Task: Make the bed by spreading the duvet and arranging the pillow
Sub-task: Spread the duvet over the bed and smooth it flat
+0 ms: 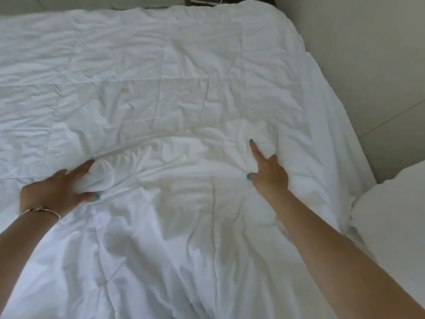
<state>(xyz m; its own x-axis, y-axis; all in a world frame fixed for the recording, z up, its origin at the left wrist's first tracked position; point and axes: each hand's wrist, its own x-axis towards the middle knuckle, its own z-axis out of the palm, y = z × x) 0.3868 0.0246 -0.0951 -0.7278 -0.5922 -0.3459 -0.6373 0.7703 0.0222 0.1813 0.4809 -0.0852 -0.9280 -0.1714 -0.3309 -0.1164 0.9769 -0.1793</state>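
A white, wrinkled duvet [172, 88] covers nearly the whole bed. My left hand [59, 187], with a gold bracelet on the wrist, grips a bunched fold of the duvet at the lower left. My right hand [269, 173] pinches another raised fold of the duvet right of centre, index finger stretched forward. A ridge of gathered fabric runs between the two hands. A white pillow [395, 217] shows at the right edge, beside the bed's corner.
A pale tiled floor [368, 65] runs along the bed's right side. Dark objects on a surface [207, 0] peek past the far edge of the bed. A small yellowish stain [124, 90] marks the duvet left of centre.
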